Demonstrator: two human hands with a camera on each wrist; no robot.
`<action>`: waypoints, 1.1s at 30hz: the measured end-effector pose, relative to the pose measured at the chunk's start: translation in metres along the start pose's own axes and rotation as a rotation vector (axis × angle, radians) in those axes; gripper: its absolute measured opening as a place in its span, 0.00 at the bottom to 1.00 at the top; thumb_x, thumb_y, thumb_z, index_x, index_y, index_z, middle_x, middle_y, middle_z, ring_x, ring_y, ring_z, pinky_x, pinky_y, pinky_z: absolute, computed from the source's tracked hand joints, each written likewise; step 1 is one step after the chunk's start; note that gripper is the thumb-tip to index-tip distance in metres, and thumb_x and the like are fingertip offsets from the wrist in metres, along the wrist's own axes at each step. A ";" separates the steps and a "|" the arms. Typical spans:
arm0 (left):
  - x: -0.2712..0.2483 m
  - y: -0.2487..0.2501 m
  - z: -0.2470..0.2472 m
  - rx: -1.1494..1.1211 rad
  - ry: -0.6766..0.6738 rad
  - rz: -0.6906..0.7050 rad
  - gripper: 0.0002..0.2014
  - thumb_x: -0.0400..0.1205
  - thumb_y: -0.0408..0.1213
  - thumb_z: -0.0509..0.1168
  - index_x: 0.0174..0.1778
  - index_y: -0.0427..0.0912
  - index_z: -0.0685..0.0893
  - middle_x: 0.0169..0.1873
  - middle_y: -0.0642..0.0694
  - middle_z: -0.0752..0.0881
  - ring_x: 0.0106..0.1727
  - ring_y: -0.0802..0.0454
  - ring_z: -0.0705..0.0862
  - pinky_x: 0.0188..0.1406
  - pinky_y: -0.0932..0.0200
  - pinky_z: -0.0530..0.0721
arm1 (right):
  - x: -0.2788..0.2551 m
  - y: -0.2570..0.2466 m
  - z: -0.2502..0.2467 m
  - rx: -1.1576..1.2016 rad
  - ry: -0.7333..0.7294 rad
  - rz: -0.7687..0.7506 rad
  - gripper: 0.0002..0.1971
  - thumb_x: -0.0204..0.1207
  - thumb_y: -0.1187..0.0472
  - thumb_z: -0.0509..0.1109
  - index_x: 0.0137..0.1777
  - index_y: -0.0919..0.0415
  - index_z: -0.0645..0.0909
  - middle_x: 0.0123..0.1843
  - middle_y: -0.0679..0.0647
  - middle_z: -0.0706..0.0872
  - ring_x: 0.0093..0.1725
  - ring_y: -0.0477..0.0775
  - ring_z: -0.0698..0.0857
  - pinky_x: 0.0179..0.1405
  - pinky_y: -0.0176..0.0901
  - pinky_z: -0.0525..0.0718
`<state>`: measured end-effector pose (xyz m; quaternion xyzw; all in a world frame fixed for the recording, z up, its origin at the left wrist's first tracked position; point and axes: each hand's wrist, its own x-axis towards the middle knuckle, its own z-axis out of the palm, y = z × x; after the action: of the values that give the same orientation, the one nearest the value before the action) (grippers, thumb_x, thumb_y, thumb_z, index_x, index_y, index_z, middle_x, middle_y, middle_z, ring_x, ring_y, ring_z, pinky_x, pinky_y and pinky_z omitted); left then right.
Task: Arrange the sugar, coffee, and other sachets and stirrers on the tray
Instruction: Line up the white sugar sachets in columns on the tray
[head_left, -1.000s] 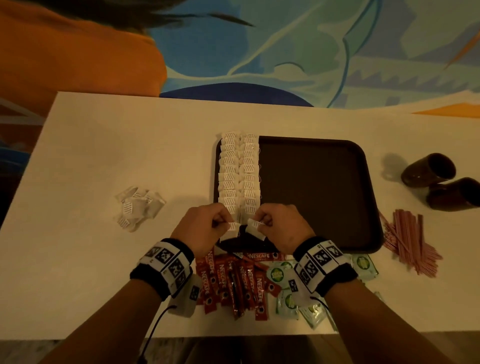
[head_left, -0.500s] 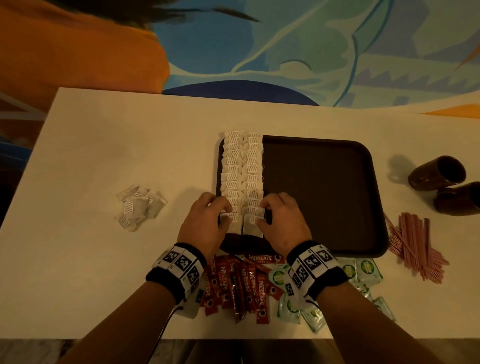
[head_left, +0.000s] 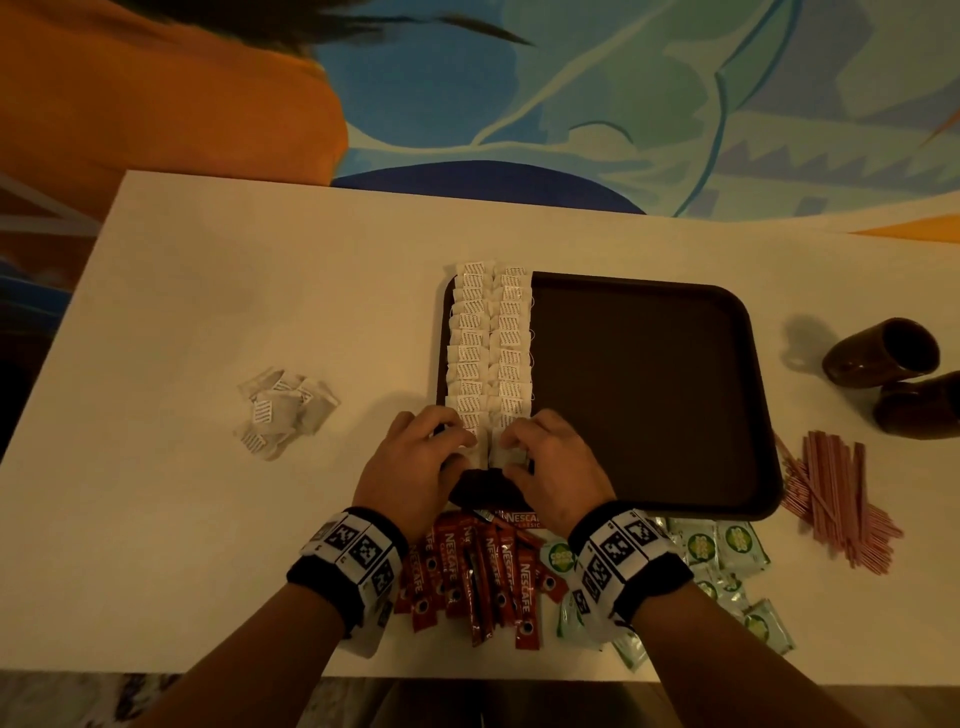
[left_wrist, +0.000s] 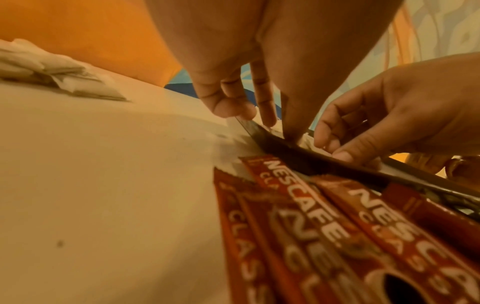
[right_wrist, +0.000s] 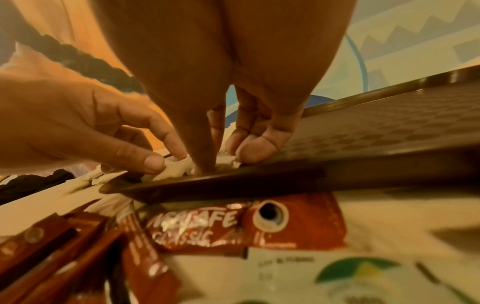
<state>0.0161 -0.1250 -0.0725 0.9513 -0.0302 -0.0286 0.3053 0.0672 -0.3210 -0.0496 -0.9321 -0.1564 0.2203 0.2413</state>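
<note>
Head view: a dark tray (head_left: 644, 395) sits on a pale tabletop (head_left: 234, 291). Two neat columns of white sachets (head_left: 491, 343) run down its left side, overlapped like shingles, probably so many fit in little space. The left hand (head_left: 415, 457) and right hand (head_left: 556, 462) meet at the near end of the columns, each with fingers curled down onto the last sachet of its own column, apparently pressing it into line. Loose supplies wait off the tray: a small heap of white sachets (head_left: 283, 410) to the left, red coffee sticks (head_left: 478, 571) and green sachets (head_left: 727, 551) at the near edge, pink stirrers (head_left: 836, 499) to the right beside two dark cups (head_left: 883, 353) lying on their sides. Most of the tray is still bare.

Left wrist view: this shows what the head view hides, namely the fingertips (left_wrist: 267, 121) reaching over the tray's near rim (left_wrist: 337, 164) onto crumpled white paper. The thumb and fingers are bent; whether they pinch the sachet or only press on it is hard to tell at this angle. The coffee sticks (left_wrist: 324, 226) lie right against the rim.

Right wrist view: thumb and fingers (right_wrist: 257, 150) bear down on a white sachet (right_wrist: 179, 168) just inside the rim. The tray's textured floor (right_wrist: 389, 127) shows here, as does the left hand (right_wrist: 78, 127) alongside, close but not clearly touching the right.
</note>
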 end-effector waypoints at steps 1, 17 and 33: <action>-0.001 0.000 0.000 0.000 0.009 0.002 0.09 0.82 0.38 0.71 0.57 0.52 0.88 0.63 0.59 0.78 0.56 0.52 0.73 0.49 0.54 0.83 | 0.000 -0.001 -0.001 -0.003 0.003 0.000 0.12 0.80 0.59 0.75 0.61 0.49 0.81 0.61 0.47 0.75 0.58 0.50 0.79 0.52 0.40 0.80; 0.004 0.000 0.013 0.060 0.110 0.019 0.07 0.84 0.34 0.69 0.55 0.49 0.88 0.62 0.54 0.81 0.51 0.48 0.76 0.43 0.50 0.84 | 0.009 -0.003 0.002 0.008 0.050 -0.008 0.11 0.81 0.60 0.74 0.62 0.51 0.83 0.62 0.48 0.76 0.61 0.51 0.80 0.59 0.46 0.85; 0.011 0.000 0.009 0.060 0.106 0.012 0.08 0.83 0.34 0.69 0.56 0.48 0.88 0.62 0.53 0.81 0.52 0.48 0.77 0.45 0.50 0.84 | 0.018 -0.002 0.001 0.006 0.074 -0.026 0.11 0.80 0.62 0.75 0.61 0.52 0.84 0.62 0.49 0.77 0.60 0.51 0.81 0.60 0.45 0.86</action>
<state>0.0266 -0.1314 -0.0806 0.9601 -0.0206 0.0244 0.2780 0.0820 -0.3122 -0.0553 -0.9367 -0.1590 0.1829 0.2526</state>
